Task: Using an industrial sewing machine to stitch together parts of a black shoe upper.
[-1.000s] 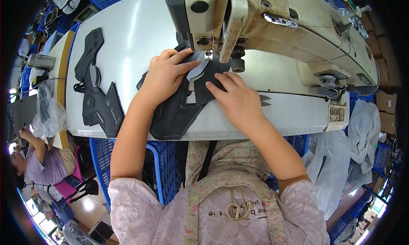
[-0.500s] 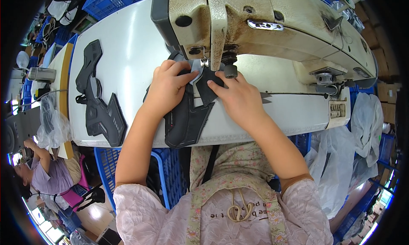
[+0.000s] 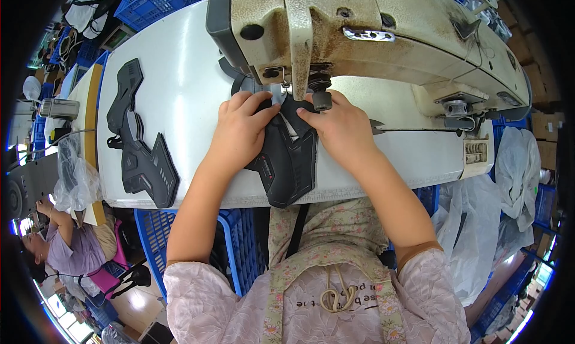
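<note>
The black panel lies between left hand and right hand, long axis near-to-far, far end at the presser foot. Fingertips rest on it; whether they pinch, cannot tell.

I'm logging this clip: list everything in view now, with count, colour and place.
Long smooth worktable: one, white, centre
Bulky metal sewing machine: one, stained cream, across the worktable's far side
Flat shaped workpiece: one, black, before the machine
Loose flat shaped pieces: overlapping, count unclear, black, worktable's left
Pointed tips: count unclear, dark grey, right of the workpiece
Slatted plastic crates: at least two, blue, upper left and below the worktable
Crumpled plastic bags: several, translucent, both sides
Cardboard boxes: several, brown, far right
Seated co-worker: one, lilac top, lower left
Floral cloth apron: one, pale green, lower centre
Left hand: one, bare, on the workpiece
Right hand: one, bare, thumb on the workpiece
</note>
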{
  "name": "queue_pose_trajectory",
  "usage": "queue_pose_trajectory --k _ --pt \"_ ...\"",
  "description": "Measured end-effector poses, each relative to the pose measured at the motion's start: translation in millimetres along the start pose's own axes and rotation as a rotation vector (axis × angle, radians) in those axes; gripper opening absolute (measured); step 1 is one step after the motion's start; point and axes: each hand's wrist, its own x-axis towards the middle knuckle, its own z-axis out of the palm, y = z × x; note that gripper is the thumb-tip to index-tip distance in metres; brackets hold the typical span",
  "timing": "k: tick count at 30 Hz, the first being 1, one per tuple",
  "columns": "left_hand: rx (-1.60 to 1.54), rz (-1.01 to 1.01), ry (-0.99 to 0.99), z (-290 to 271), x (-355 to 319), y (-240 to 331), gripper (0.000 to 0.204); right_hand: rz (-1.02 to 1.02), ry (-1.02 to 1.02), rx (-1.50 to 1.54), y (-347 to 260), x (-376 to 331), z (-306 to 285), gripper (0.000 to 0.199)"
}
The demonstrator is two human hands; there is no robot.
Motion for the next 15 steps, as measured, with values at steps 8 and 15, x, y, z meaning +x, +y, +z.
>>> queue_pose_trajectory --k 8,15 --pt "0.019 -0.024 0.054 10 1 6 0.040 0.009 0.032 -0.011 10 8 8 0.016" --pt "-0.011 -0.082 0.040 16 -2 15 0.041 0.118 -0.023 -0.009 14 16 3 0.014"
